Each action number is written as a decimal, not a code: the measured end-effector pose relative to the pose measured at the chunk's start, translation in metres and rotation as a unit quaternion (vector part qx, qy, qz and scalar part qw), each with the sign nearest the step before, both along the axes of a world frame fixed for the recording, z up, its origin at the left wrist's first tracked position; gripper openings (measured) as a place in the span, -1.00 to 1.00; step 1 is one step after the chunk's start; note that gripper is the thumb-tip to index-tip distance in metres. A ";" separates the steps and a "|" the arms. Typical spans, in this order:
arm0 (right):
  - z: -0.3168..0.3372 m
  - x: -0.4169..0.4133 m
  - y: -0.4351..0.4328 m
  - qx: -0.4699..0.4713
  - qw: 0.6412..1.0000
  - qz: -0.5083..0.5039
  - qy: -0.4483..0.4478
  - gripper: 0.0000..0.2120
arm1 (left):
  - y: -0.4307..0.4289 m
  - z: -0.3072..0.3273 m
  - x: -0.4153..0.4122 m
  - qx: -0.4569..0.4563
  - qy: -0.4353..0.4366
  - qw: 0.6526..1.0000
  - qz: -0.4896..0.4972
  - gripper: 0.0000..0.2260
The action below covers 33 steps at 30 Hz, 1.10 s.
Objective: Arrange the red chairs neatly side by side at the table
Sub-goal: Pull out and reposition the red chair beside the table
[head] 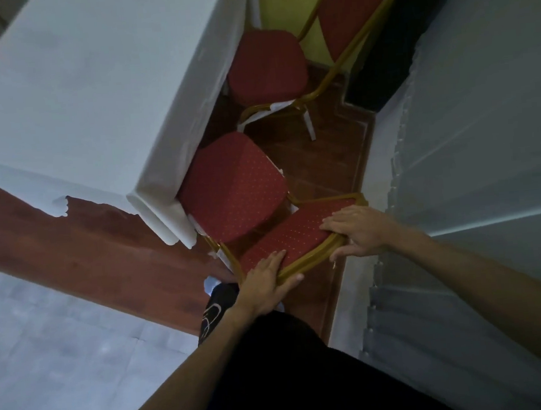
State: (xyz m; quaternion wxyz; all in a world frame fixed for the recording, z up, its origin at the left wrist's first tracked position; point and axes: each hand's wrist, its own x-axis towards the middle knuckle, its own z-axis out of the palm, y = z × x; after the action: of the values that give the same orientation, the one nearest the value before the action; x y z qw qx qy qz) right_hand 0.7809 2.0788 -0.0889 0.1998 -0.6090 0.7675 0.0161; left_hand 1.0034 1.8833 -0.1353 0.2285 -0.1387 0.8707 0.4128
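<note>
1. While both hands clasp its backrest, the near red chair sits just ahead of them, its seat at the table corner.
2. Fingers of the left hand lie on the red padding, with the thumb hooked behind.
3. Alongside, the right hand grips the same top edge.
4. Beyond both hands, the far red chair stands at the table.

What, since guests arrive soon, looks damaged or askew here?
The white tablecloth has a torn, ragged near hem. The near chair, gripped at its backrest by the left hand and right hand, looks turned, not in line with the far chair.
</note>
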 end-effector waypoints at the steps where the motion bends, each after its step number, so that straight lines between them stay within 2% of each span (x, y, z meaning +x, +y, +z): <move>1: 0.000 -0.006 0.005 0.012 1.000 -0.007 -0.005 -0.08 | 0.006 0.001 -0.005 0.003 -0.003 1.000 0.003 -0.15; 8: 0.010 -0.052 0.017 0.111 0.994 -0.004 -0.014 -0.10 | 0.036 -0.005 -0.039 0.026 -0.039 0.999 0.014 -0.10; 11: 0.011 -0.073 0.015 0.115 0.993 0.001 -0.013 -0.11 | 0.038 -0.005 -0.059 0.022 -0.044 0.999 0.009 -0.10; 19: 0.016 -0.119 -0.003 0.164 0.986 0.009 -0.029 0.07 | 0.026 0.008 -0.107 -0.019 -0.058 0.996 -0.070 -0.18; 22: 0.015 -0.129 -0.008 0.155 0.987 0.022 -0.023 0.10 | 0.020 0.013 -0.116 -0.015 -0.070 0.995 -0.069 -0.17; 29: 0.008 -0.160 -0.036 0.216 0.970 0.095 -0.051 0.11 | 0.016 0.002 -0.125 0.037 -0.080 0.996 -0.004 -0.11; 33: -0.005 -0.167 -0.050 0.232 0.956 0.162 -0.083 0.15 | 0.024 -0.012 -0.117 0.026 -0.062 0.996 0.060 -0.04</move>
State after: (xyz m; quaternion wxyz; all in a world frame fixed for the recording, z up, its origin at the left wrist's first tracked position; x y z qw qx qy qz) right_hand 0.6141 2.0292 -0.0938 0.3933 -0.6609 0.6146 0.1753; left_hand 0.8861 1.9072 -0.1471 0.2605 -0.2102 0.8339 0.4388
